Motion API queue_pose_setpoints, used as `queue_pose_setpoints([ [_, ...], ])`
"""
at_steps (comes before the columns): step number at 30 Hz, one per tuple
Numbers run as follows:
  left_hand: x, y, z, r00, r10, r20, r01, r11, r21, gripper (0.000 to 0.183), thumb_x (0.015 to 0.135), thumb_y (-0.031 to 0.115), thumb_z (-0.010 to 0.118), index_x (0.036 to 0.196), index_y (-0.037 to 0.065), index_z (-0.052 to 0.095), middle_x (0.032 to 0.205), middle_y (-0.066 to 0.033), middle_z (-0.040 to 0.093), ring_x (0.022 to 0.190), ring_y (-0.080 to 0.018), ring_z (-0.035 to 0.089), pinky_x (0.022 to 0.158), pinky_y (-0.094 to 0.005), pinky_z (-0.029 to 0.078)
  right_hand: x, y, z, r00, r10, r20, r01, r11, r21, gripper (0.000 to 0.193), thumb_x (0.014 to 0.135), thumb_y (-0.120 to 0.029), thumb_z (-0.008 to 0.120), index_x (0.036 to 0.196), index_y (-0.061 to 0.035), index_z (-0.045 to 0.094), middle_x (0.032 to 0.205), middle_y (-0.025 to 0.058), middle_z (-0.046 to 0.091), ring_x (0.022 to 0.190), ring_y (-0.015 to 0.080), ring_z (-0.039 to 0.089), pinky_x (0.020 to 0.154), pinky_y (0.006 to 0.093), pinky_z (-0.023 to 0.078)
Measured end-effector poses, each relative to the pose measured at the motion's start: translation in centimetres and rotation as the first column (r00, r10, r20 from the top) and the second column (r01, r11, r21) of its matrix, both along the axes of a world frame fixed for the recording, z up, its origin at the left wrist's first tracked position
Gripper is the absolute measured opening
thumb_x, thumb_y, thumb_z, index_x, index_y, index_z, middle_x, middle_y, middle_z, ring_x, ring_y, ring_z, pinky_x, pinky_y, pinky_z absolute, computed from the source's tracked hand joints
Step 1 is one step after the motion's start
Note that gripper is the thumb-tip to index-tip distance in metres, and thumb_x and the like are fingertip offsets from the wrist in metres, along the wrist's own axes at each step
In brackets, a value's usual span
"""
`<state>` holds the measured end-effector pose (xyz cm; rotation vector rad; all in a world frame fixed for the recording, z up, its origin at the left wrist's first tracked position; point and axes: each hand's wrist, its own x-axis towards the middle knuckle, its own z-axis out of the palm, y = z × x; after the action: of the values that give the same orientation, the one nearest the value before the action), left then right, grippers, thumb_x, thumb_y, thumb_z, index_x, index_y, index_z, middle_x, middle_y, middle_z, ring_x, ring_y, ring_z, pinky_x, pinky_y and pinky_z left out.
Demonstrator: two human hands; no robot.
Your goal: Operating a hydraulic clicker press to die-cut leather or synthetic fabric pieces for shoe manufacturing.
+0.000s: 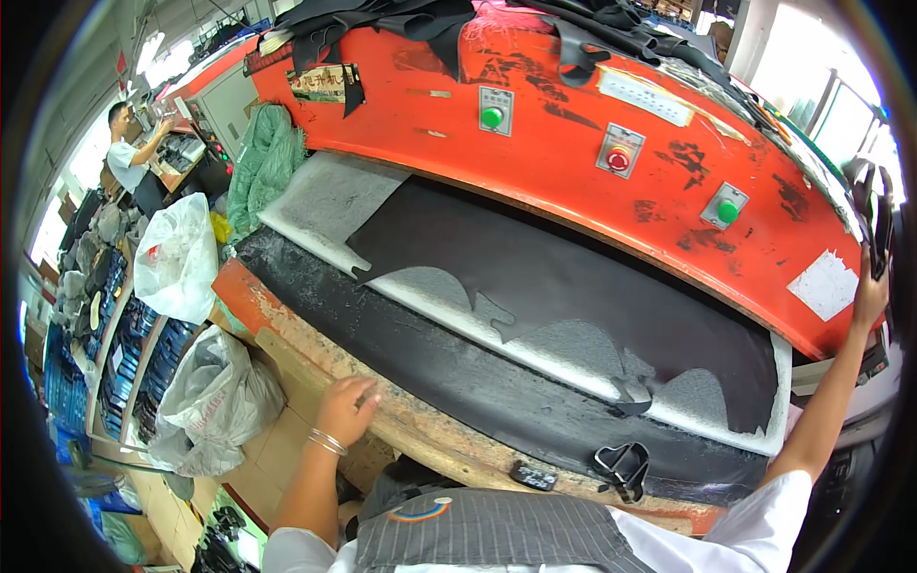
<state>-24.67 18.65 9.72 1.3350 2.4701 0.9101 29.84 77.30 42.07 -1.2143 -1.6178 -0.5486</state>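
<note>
My right hand [870, 288] is raised at the far right beside the red machine head. Its fingers close round a dark, looped, strip-like thing [871, 205] whose kind I cannot make out. My left hand [349, 409] rests by the worn front edge of the machine bed [420, 420], fingers loosely apart and holding nothing. Between the arms, a dark leather sheet [573, 267] with cut-out, curved edges lies on a whitish board [411, 298], partly under the head. On the front ledge sit a small black-edged cutting die [626, 470] and a small black block [533, 476].
The red press head [401, 105] carries two green buttons and a red one [619, 159]; dark scraps [382, 24] drape over its top. White sacks [215, 401] and a green sack [263, 158] stand left, near racks of blue-edged pieces [124, 363]. Another person [132, 158] works at the far left.
</note>
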Motion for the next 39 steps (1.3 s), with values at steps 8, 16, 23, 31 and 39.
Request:
queue_pose_setpoints([
  [8, -21.6, 10.8, -0.2, 0.969, 0.157, 0.19, -0.193, 0.964, 0.185, 0.026, 0.087, 0.025, 0.064, 0.099, 0.002, 0.069, 0.087, -0.0132, 0.07, 0.08, -0.022, 0.068, 0.072, -0.0316, 0.051, -25.2, -25.2, -5.7, 0.526, 0.402, 0.75, -0.319, 0.91, -0.264, 0.027, 0.053, -0.002, 0.067, 0.078, -0.0052, 0.06, 0.12, 0.0152, 0.052, 0.115, 0.0354, 0.048, 0.102, 0.0525, 0.031],
  [16, -34.1, 22.7, -2.4, 0.993, -0.013, 0.119, 0.036, 0.98, -0.194, 0.046, 0.085, 0.042, 0.061, 0.094, -0.003, 0.068, 0.099, -0.0229, 0.067, 0.093, -0.0372, 0.065, 0.084, -0.0424, 0.049, -50.0, -32.2, -19.0, -0.302, 0.83, 0.469, -0.324, 0.373, -0.869, 0.014, 0.082, -0.017, 0.058, 0.095, -0.0135, 0.06, 0.125, 0.0123, 0.054, 0.121, 0.0298, 0.05, 0.113, 0.0509, 0.027],
  [23, -33.8, 21.9, -4.1, 0.994, -0.066, -0.085, 0.048, 0.981, -0.19, 0.043, 0.087, 0.044, 0.055, 0.073, 0.005, 0.067, 0.075, -0.0163, 0.066, 0.079, -0.0359, 0.064, 0.069, -0.0483, 0.048, -56.6, -32.7, -27.0, -0.416, 0.762, 0.496, -0.362, 0.362, -0.859, 0.024, 0.084, -0.019, 0.056, 0.106, -0.0144, 0.061, 0.149, 0.0133, 0.033, 0.142, 0.0314, 0.024, 0.116, 0.0497, 0.022],
  [31, -34.8, 21.4, -7.3, 0.948, -0.095, -0.305, 0.133, 0.985, 0.109, 0.035, 0.084, 0.032, 0.059, 0.059, 0.008, 0.058, 0.065, -0.008, 0.063, 0.065, -0.0299, 0.056, 0.061, -0.044, 0.042, -53.7, -43.9, -29.0, 0.551, 0.798, 0.245, 0.031, 0.274, -0.961, 0.057, 0.081, -0.049, 0.063, 0.128, -0.017, 0.056, 0.15, 0.0291, 0.021, 0.141, 0.0427, 0.017, 0.11, 0.0594, 0.018],
  [39, -31.3, 19.7, -4.8, 0.99, 0.042, -0.136, -0.015, 0.981, 0.191, 0.02, 0.08, 0.023, 0.065, 0.093, 0.008, 0.062, 0.092, -0.0035, 0.066, 0.095, -0.0266, 0.056, 0.087, -0.0435, 0.04, -51.4, -47.9, -28.4, 0.753, 0.573, 0.324, 0.132, 0.351, -0.927, 0.064, 0.058, -0.056, 0.078, 0.106, -0.0159, 0.068, 0.132, 0.0328, 0.034, 0.112, 0.0472, 0.039, 0.097, 0.0552, 0.033],
])
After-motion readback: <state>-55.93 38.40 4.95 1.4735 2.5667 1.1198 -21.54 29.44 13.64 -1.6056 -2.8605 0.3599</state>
